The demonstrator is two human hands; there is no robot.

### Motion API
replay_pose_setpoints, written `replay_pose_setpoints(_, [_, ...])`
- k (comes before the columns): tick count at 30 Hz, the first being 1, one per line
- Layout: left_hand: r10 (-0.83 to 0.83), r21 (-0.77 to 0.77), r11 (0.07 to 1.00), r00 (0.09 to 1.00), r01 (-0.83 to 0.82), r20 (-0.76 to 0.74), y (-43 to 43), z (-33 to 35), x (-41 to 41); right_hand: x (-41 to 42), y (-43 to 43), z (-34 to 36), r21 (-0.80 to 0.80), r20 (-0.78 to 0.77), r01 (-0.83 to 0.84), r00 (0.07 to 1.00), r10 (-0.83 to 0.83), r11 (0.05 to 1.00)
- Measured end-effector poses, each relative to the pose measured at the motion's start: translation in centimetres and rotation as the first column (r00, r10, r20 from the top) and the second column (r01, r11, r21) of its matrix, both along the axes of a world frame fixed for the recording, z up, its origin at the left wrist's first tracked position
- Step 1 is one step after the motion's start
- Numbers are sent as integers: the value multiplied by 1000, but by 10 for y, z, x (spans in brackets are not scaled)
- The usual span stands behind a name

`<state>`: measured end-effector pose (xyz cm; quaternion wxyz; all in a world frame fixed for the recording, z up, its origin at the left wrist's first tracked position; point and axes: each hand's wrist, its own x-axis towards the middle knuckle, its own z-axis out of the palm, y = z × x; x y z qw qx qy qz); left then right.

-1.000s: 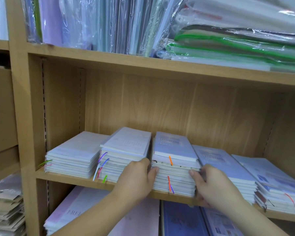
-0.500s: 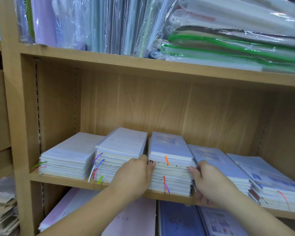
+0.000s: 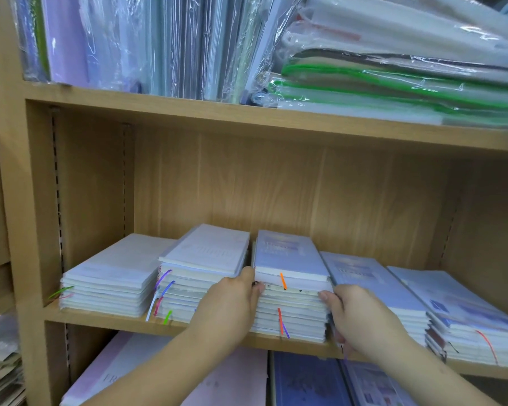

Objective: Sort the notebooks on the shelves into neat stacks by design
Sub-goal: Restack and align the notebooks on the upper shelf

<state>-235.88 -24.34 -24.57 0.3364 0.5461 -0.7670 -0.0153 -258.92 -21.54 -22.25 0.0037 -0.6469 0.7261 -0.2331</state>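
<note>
We are clamping the middle stack of notebooks [image 3: 291,313] on the shelf [image 3: 100,316], left hand [image 3: 232,303] and right hand [image 3: 361,315] curling round its sides; it is likely weighing heavy, glossy covers slipping.

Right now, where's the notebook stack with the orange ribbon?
In the head view, the stack sits on the middle shelf, third from the left, held between the left hand and the right hand.

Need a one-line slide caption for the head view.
Left hand and right hand grip the middle notebook stack on a wooden shelf.
</note>
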Motion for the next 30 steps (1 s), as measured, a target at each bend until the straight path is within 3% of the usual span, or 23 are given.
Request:
replay_pose_setpoints(4, [70,-131,990,992,-55,109,0,21,11,-1,3,22,23,-42,42,998,-41,999])
replay_pose_setpoints(7, [-7,-170,985,995,24,104,-8,38,16,1,2,39,-67,-225,41,973,-55,997])
replay_pose_setpoints(10, [-93,-82,990,976,111,197,-19,41,16,3,-4,41,-193,-411,-127,911,37,973])
replay_pose_setpoints(12, [-93,-79,990,955,120,283,-23,40,16,4,-12,35,-104,-494,-200,861,124,974])
replay_pose_setpoints(16, [-109,-77,988,959,133,263,-23,33,17,5,-23,26,75,-358,-257,895,267,963])
replay_pose_setpoints(23, [-156,-196,969,988,150,-15,-15,18,13,4,-15,19,-177,-197,-268,952,232,947])
replay_pose_setpoints(30, [-89,-135,987,995,84,-35,-9,21,22,-3,-7,19,-124,-176,-89,982,67,988])
